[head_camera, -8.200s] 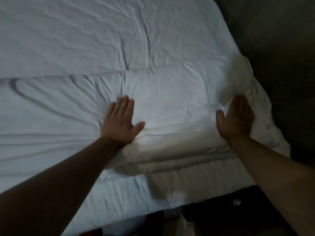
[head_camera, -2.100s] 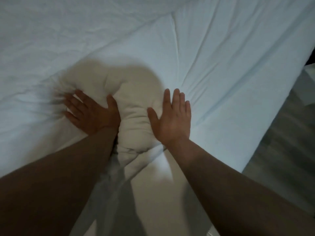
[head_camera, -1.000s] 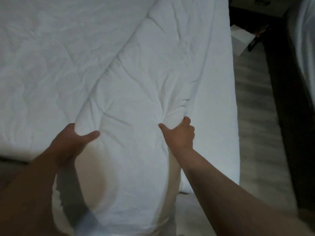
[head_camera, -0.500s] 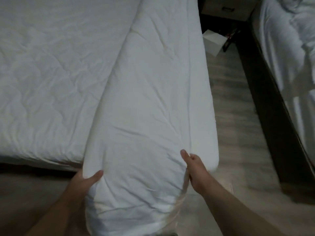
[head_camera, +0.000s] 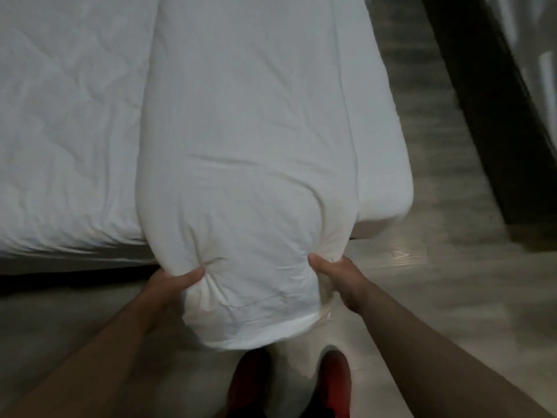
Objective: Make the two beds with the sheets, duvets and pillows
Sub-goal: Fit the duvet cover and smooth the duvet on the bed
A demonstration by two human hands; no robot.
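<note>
The left hand (head_camera: 168, 285) grips the near end of the white duvet (head_camera: 250, 146) from the left. Its thumb lies on top and presses a dimple into the padding, and its fingers are curled out of sight underneath. The right hand (head_camera: 337, 282) grips the same end from the right, with its thumb dug into a gathered bunch of cloth and its fingers wrapped below. The duvet is folded into a long, thick band that runs from the far edge of the view towards the person along the right part of the bed (head_camera: 66, 131). Its near end hangs past the bed's near edge, held between the two hands above the floor (head_camera: 452, 282). To the left of the band, the bed's creased white cover lies exposed. Below the hanging end, a pair of red shoes (head_camera: 336, 384) stands on the pale floor. At the far right rises a dark bed frame (head_camera: 497, 116), well apart from the duvet; that side is blurred.
</note>
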